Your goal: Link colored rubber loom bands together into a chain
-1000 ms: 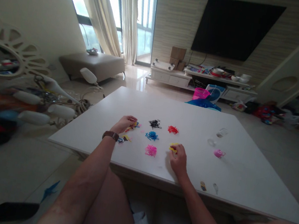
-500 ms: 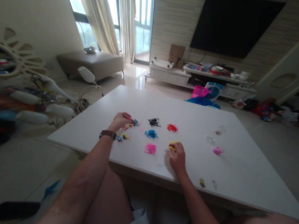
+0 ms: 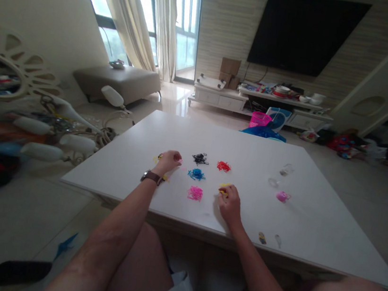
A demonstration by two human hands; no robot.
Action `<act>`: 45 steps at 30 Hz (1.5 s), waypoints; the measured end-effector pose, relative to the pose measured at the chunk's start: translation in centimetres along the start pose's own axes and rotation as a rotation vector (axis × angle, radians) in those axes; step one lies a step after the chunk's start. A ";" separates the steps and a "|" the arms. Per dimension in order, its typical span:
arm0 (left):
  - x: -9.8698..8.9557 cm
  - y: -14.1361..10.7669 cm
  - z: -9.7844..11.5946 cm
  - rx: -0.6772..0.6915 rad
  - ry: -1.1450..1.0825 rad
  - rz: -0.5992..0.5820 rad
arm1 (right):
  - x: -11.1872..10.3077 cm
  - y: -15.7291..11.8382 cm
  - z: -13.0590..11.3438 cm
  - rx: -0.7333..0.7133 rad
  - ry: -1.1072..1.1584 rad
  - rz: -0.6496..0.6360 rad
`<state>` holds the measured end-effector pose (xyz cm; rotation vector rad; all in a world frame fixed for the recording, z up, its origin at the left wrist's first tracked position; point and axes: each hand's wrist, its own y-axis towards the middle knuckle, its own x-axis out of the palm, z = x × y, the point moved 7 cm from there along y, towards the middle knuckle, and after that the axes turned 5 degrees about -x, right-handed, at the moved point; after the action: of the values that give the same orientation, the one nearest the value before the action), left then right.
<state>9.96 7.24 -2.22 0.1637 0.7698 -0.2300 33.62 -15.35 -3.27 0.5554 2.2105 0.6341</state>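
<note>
From the blue bands point(image 3: 196, 174), the curled left hand point(image 3: 168, 162) partly hides mixed bands point(image 3: 159, 157) at nine o'clock; the half-curled right hand point(image 3: 230, 202) partly covers yellow bands point(image 3: 225, 186) at four. I cannot tell either's grip.

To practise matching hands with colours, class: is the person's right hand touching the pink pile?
No: the right hand is at the yellow pieces, with white tabletop showing between that hand and the pink pile.

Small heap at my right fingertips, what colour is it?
Yellow: the small yellow heap by your right hand, seen in the head view.
</note>
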 end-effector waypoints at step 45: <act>-0.6 0.4 0.1 -0.060 0.280 -0.087 | 0.2 0.0 0.1 0.015 0.004 -0.034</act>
<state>9.69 7.66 -1.73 0.1066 1.0622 -0.2690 33.54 -15.22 -3.43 0.5233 2.2253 0.6022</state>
